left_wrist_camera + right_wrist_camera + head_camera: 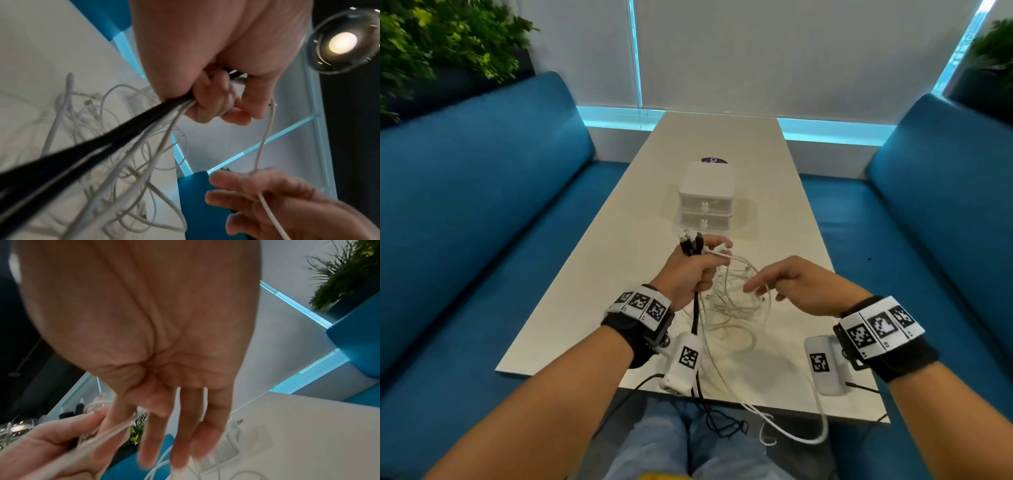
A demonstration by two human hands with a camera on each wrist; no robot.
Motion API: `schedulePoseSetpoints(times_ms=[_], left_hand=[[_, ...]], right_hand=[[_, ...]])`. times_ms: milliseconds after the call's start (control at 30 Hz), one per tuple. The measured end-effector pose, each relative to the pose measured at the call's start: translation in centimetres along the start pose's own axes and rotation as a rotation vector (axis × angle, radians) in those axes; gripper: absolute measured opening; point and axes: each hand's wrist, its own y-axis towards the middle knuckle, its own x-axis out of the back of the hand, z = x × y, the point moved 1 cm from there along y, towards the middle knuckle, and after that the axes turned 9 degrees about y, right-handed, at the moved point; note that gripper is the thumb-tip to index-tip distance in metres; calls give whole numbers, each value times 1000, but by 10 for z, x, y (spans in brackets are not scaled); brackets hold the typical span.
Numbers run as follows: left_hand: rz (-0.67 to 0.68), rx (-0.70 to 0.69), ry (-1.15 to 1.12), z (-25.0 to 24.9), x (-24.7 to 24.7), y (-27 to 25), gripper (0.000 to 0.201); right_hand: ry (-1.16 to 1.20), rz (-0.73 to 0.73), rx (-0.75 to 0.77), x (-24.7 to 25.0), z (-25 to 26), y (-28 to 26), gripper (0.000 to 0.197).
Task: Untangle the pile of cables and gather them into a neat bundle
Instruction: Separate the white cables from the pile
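The left hand (690, 270) is gripping a gathered bunch of cables in its curled fingers, raised above the desk (784, 192). The black cables (694, 317) and several white ones are passing through the fist together, and their plug ends (690, 241) are sticking up out of the top of it. Below the fist the black cables are hanging down past the near desk edge toward the person's jeans (688, 445). The white cables (732, 308) are lying in a loose tangle of loops on the desk between the two hands, with a few strands trailing over the near edge. The right hand (801, 284) is hovering just right of the tangle with its fingers mostly extended and relaxed; one thin white cable (265, 141) is running from the left hand down across the right hand's fingers (236, 191), and whether those fingers are pinching it or it is merely draped over them cannot be told. Farther back on the desk, well apart from the cables, a small white two-drawer box (705, 198) is standing upright. Blue sofas (482, 192) are flanking the desk on both sides
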Motion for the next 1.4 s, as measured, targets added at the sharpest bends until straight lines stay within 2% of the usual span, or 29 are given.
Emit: schedulePoseSetpoints(times_ms=[133, 233, 300, 400, 500, 600, 667, 700, 767, 833, 933, 967, 1000, 1067, 1167, 1233, 1300, 1400], left_hand=[[-3, -147, 422, -7, -14, -7, 21], [110, -205, 557, -7, -34, -14, 13], [141, -235, 635, -9, -49, -18, 11], [158, -259, 635, -8, -71, -21, 17], [203, -217, 563, -5, -101, -27, 32], [290, -199, 443, 2, -134, -34, 42], [354, -225, 481, 7, -152, -36, 31], [395, -235, 519, 8, -160, -37, 27], [468, -179, 549, 10, -175, -40, 37], [499, -127, 517, 9, -191, -47, 45], [555, -113, 459, 11, -212, -54, 45], [580, -110, 459, 12, -217, -56, 45], [597, -102, 466, 16, -221, -57, 45], [610, -83, 463, 22, -228, -57, 46], [559, -102, 403, 26, -241, -60, 46], [507, -142, 366, 25, -249, -61, 45], [493, -166, 354, 23, -258, -62, 46], [528, -157, 335, 18, -265, -64, 46]], right_hand=[[250, -275, 77, -2, 3, -12, 37], [157, -253, 60, -10, 4, -24, 11], [145, -263, 26, -13, -3, -35, 11], [197, -351, -6, -5, -19, -62, 6], [229, -445, -60, 5, -54, -97, 15], [336, -672, -71, 5, -108, -140, 21], [379, -844, -109, 1, -144, -170, 23], [382, -906, -145, -3, -161, -185, 23], [333, -958, -248, -17, -188, -209, 27], [228, -893, -380, -36, -220, -224, 38], [138, -640, -611, -59, -253, -229, 32], [148, -627, -653, -59, -252, -230, 40], [192, -656, -642, -56, -245, -230, 50], [338, -692, -477, -42, -216, -229, 56], [560, -544, -191, -26, -153, -219, 59], [625, -503, -105, -26, -128, -208, 62], [619, -519, -80, -30, -119, -198, 53], [590, -566, -121, -36, -121, -192, 11]])
